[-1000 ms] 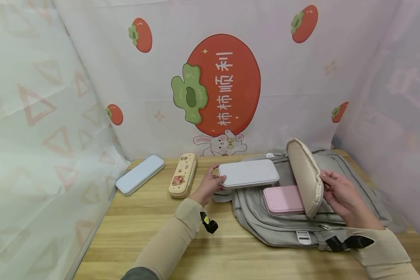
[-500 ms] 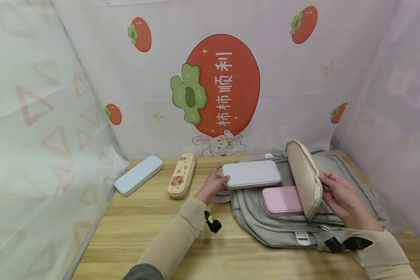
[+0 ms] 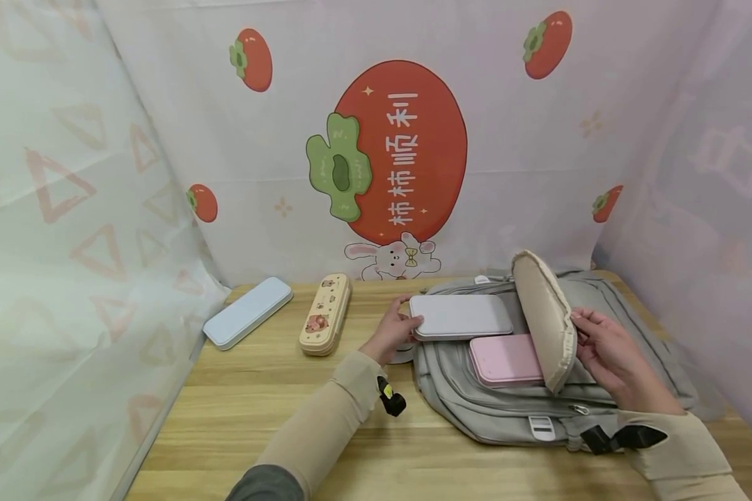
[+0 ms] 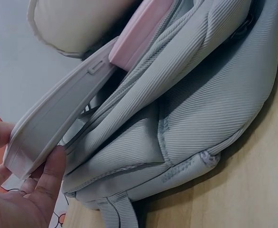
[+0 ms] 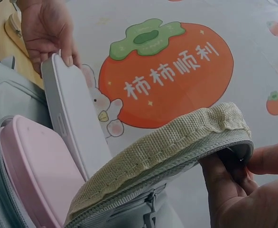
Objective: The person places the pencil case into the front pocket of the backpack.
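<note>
My left hand (image 3: 393,330) grips the left end of a white pencil case (image 3: 460,315), thumb on top and fingers behind. The case lies over the grey backpack (image 3: 464,410), its right end close to the raised beige-lined flap (image 3: 542,320). My right hand (image 3: 611,355) pinches the flap's edge and holds it up; the right wrist view shows thumb and fingers at the flap's rim (image 5: 177,142). A pink pencil case (image 3: 506,358) sits partly inside the backpack's pocket, its right end hidden behind the flap. In the left wrist view the white case (image 4: 58,104) tilts toward the pocket opening beside the pink one.
A cream pencil case with cartoon prints (image 3: 326,314) and a light blue pencil case (image 3: 248,313) lie on the wooden table (image 3: 244,417) at left. Behind the table hangs a persimmon-print cloth (image 3: 507,229), with more cloth along both sides.
My left hand has carried the white pencil case a little to the right and lower, toward the flap. The right hand holds the flap almost unmoved.
</note>
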The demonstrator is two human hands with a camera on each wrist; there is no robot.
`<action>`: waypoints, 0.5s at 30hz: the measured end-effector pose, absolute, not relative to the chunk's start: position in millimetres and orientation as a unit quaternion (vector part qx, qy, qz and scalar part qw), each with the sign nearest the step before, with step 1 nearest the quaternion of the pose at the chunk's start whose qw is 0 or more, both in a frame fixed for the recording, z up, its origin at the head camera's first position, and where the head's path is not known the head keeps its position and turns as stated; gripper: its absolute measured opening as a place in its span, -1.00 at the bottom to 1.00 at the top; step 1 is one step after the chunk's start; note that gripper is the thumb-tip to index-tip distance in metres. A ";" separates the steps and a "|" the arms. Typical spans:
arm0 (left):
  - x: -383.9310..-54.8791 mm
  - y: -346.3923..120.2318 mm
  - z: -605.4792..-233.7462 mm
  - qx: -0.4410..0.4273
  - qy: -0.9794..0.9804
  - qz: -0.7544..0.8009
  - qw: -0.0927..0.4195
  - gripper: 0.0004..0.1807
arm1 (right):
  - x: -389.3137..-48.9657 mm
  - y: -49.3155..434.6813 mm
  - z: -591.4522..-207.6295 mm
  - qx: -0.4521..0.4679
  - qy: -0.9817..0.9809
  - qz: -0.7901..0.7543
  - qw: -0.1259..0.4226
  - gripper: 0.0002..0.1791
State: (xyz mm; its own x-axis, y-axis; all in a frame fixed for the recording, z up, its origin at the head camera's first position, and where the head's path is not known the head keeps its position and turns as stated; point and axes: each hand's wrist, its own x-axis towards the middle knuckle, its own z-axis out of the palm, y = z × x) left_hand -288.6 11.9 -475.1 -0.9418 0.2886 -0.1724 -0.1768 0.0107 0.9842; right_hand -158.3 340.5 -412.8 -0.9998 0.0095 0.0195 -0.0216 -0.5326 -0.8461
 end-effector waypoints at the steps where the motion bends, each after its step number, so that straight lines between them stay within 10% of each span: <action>1: -288.7 12.9 -475.9 0.042 0.691 0.702 0.167 -0.35 | -158.2 340.6 -412.9 0.006 -0.484 0.875 0.009 -0.71; 15: -290.0 33.0 -477.2 0.051 0.708 0.683 0.172 -0.33 | -160.4 340.0 -412.4 0.001 -0.490 0.872 0.007 -0.75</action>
State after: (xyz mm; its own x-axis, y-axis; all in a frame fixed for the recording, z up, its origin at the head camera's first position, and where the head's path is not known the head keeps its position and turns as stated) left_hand -290.0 33.0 -477.2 -0.9354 0.3083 -0.1735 -0.1627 0.0605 0.9848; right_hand -160.4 340.0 -412.4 -0.9999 0.0108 0.0091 -0.0134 -0.5191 -0.8546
